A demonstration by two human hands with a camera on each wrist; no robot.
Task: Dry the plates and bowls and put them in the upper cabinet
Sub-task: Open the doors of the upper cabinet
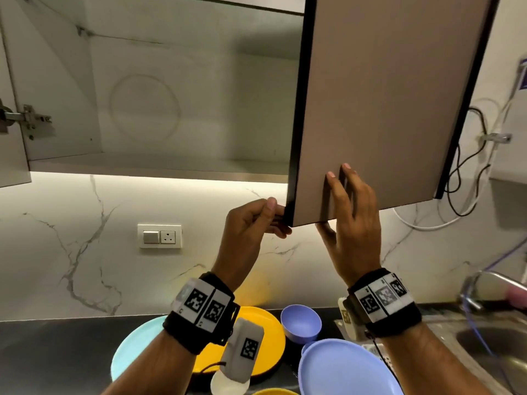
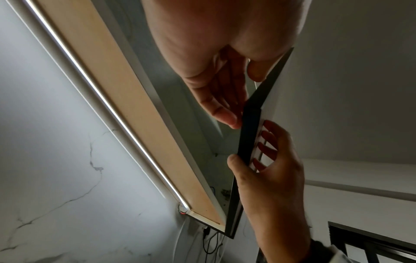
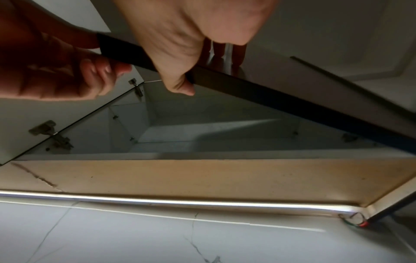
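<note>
Both hands hold the taupe, black-edged cabinet door (image 1: 385,104): left hand (image 1: 251,223) fingers pinching its corner, right hand (image 1: 353,223) gripping its bottom edge. Pastel plastic plates (image 1: 342,369) and lilac bowl (image 1: 301,323) sit on the dark counter (image 1: 57,352) near its back edge, under the open white upper cabinet (image 1: 159,163), against a marble-veined wall.

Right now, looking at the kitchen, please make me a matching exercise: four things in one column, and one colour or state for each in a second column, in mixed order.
Things:
1. right cabinet door
2. small bowl
3. plate beside the left wrist
4. upper cabinet shelf

States or colours:
A. yellow
B. bare, nothing on it
C. lilac blue
D. held at its lower corner by the left hand and right hand

Pairs: 1-D, 2-C, 3-A, 4-B
</note>
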